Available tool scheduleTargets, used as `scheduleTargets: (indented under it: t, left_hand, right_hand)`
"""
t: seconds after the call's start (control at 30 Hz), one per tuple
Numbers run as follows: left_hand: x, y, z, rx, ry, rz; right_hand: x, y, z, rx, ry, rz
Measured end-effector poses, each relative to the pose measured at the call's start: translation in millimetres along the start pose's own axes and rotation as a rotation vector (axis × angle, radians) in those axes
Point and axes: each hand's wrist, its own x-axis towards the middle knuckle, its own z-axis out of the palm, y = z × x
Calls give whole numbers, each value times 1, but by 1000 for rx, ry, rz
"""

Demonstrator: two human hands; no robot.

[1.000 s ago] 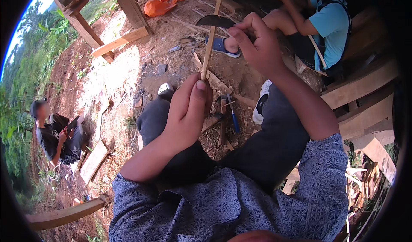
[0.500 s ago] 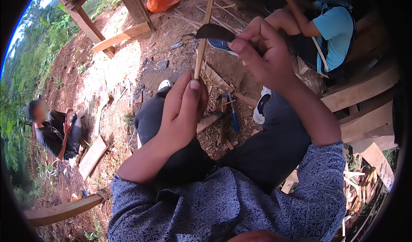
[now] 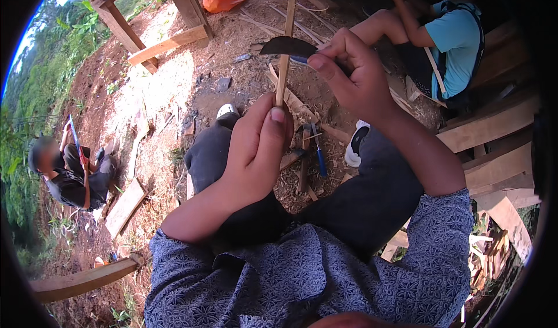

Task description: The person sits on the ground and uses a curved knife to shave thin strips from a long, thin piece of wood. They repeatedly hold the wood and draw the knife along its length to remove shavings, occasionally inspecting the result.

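Wooden strip (image 3: 282,75) slants up ahead of the knees, its near end clamped in the left hand (image 3: 256,148), its far end out of view. Thumb and fingers of the right hand (image 3: 356,75) pinch the right end of a dark curved blade (image 3: 278,45), which crosses the strip beyond the left hand; whether they touch, I cannot tell.

A slip toward the near side could bring the blade onto the left thumb, directly in line; a loose left grip could let the strip twist. The blade's bowed edge faces far, its flatter one near; which is sharp does not show. Room looks widest to the left, over sunlit ground (image 3: 165,66); far right, a person in a turquoise shirt (image 3: 459,37) sits closer.
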Motion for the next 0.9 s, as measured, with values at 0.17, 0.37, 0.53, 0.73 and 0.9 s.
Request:
scheduleTargets:
  t: [0.17, 0.37, 0.53, 0.73, 0.9]
  left_hand:
    - [-1, -5, -3, -11, -39, -11]
    - [0, -8, -5, -41, -68, -12]
    - [-15, 7, 4, -40, -197, -58]
    - [-13, -8, -1, -30, -200, -3]
    - [-10, -7, -2, -85, -118, -49]
  right_hand:
    - [3, 9, -3, -28, 11, 19]
    - [13, 33, -15, -78, 117, -113]
    - [36, 59, -75, -386, 464, 32]
    - [27, 57, -96, 24, 697, 228]
    - [18, 19, -55, 228, 309, 157]
